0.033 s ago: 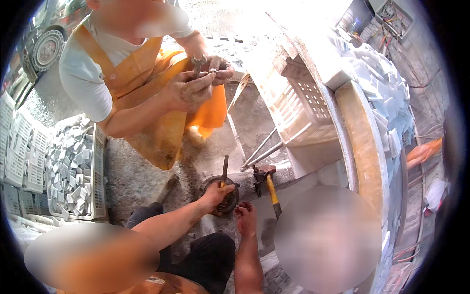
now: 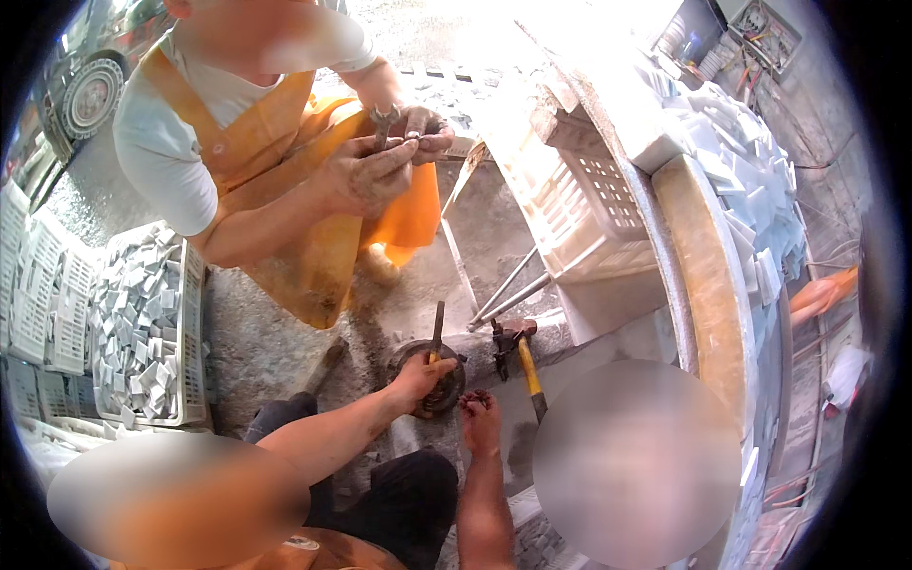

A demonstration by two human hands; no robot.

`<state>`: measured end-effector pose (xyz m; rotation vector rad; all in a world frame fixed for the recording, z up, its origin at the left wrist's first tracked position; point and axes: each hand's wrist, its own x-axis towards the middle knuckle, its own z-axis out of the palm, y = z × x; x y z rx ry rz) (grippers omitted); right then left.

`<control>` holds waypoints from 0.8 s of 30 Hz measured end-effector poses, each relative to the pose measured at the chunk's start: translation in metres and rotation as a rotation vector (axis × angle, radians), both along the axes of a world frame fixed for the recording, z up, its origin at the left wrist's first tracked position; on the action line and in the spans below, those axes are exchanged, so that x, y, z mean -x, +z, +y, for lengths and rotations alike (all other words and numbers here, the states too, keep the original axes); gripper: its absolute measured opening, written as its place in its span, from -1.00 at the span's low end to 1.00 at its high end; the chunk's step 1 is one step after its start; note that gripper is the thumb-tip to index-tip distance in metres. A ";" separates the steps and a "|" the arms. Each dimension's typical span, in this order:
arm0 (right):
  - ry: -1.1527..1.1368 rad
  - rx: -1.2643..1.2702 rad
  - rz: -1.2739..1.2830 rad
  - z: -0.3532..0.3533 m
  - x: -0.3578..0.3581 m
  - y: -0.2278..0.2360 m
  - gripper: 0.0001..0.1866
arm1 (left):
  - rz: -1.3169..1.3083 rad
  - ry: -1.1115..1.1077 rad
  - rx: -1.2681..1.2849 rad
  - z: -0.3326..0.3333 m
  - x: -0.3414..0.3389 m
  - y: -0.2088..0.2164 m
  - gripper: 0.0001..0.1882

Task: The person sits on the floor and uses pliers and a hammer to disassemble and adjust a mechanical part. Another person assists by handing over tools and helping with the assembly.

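My left hand [image 2: 418,377] is closed round a dark metal bar-shaped tool [image 2: 438,324] with a yellow grip, its shaft pointing away from me. Beneath that hand lies a round, dark, greasy metal part [image 2: 445,388], partly covered by my fingers. My right hand [image 2: 479,421] hovers just right of the round part, its blackened fingers curled together; whatever may be in them is too small to make out. A hammer [image 2: 529,370] with a yellow and black handle lies beyond my right hand, next to a dark metal tool [image 2: 499,350].
Opposite me a co-worker in an orange apron [image 2: 256,152] holds a wrench [image 2: 384,123] and a small part. A crate of grey tile pieces [image 2: 197,332] stands at left. At right are a white plastic crate [image 2: 579,209], a curved table edge [image 2: 698,256] and piled pale tiles [image 2: 727,161].
My right hand has shifted very slightly to the right. My left hand and the tool stay where they were.
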<state>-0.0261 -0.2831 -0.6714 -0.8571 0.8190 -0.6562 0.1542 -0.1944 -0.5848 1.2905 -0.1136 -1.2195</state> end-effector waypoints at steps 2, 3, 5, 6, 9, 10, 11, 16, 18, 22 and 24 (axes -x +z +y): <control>0.004 -0.018 0.004 -0.005 -0.005 -0.002 -0.67 | 0.055 0.011 0.066 0.005 -0.003 -0.004 -0.76; -0.003 -0.037 0.101 -0.010 -0.017 0.006 -0.67 | 0.051 0.047 0.040 0.008 -0.004 0.000 -0.77; -0.020 0.001 0.224 -0.028 -0.016 0.009 -0.67 | 0.096 0.057 -0.019 0.003 0.004 0.050 -0.79; -0.005 0.044 0.247 -0.035 -0.011 -0.002 -0.66 | 0.115 0.025 -0.025 0.003 0.001 0.049 -0.81; -0.010 0.037 0.424 -0.054 -0.026 -0.009 -0.60 | 0.229 0.070 -0.009 0.008 -0.012 0.016 -0.83; 0.018 0.057 0.528 -0.055 -0.029 -0.004 -0.58 | 0.286 0.116 -0.031 0.009 -0.015 0.017 -0.83; 0.045 0.086 0.624 -0.059 -0.029 0.000 -0.56 | 0.335 0.160 -0.043 0.007 -0.016 0.024 -0.83; 0.053 0.695 0.886 -0.066 -0.031 -0.026 -0.55 | 0.357 0.124 -0.080 0.008 -0.018 0.029 -0.83; 0.046 0.720 0.866 -0.070 -0.036 -0.036 -0.57 | 0.308 0.109 -0.108 0.009 -0.017 0.027 -0.82; 0.082 0.749 0.877 -0.076 -0.064 -0.045 -0.58 | 0.276 0.113 -0.079 0.011 -0.016 0.014 -0.77; 0.091 0.823 0.881 -0.082 -0.077 -0.053 -0.56 | 0.312 0.080 -0.122 0.014 -0.021 0.023 -0.74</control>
